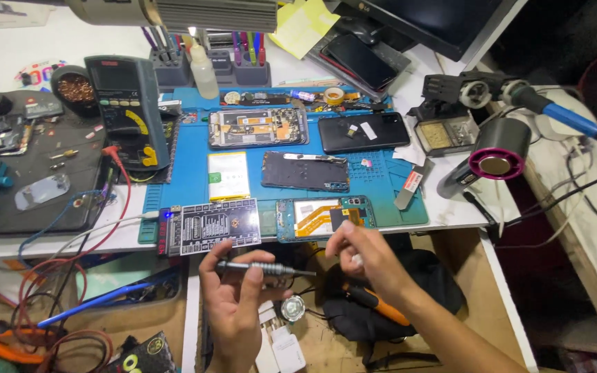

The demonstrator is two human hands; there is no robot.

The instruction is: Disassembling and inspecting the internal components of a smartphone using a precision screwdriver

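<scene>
Broadly, a white counter [450, 207] fills the upper view, and most of it is covered by a blue work mat [188, 159] with a dark mat beside it on the left. On the blue mat stand a grey multimeter [129, 110] with red and black leads, an opened phone with its boards exposed [257, 128], a black phone back [363, 131], a dark phone panel [305, 170] and a pale yellow-green battery [228, 175]. At the counter's near edge lie a black test board [210, 225] with a small blue light at its left end and, just right of it, a teal phone frame [325, 217] with an orange flex cable showing. Off to the right sit a soldering stand and a round grey blower with a pink ring [495, 160]. Below the counter's edge, over the cluttered floor, the left hand [235, 304] holds a slim grey screwdriver [264, 268] level, its grip wrapped around the knurled handle. The right hand [367, 255] meets the tool's tip end, its grip pinched together on the tip; whether a separate bit sits between those fingertips I cannot tell. An orange-handled tool [381, 307] lies on a dark bag beneath the right wrist.
</scene>
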